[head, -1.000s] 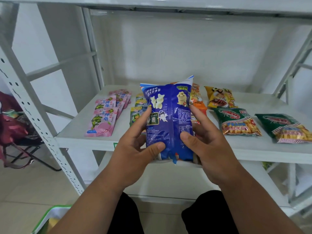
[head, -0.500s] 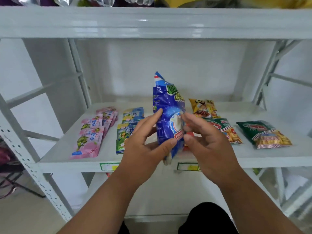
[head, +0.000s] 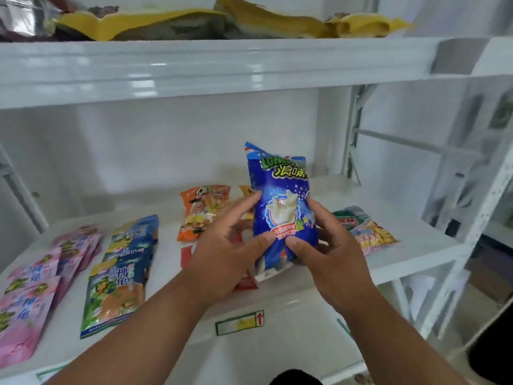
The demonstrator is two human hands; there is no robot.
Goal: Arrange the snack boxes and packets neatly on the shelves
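Note:
A blue snack packet stands upright over the middle shelf, its printed front facing me. My left hand grips its left edge, thumb on the front. My right hand grips its right edge and lower corner. On the shelf lie pink packets at the left, blue-green packets beside them, orange packets behind my left hand and a green packet to the right, partly hidden by my right hand.
The upper shelf hangs close overhead, with yellow packets lying on it. White uprights stand at the right. A price label sits on the shelf's front lip.
The blue packet was turned from its back to its printed front and moved right. My view rose, bringing the upper shelf and its yellow packets into sight.

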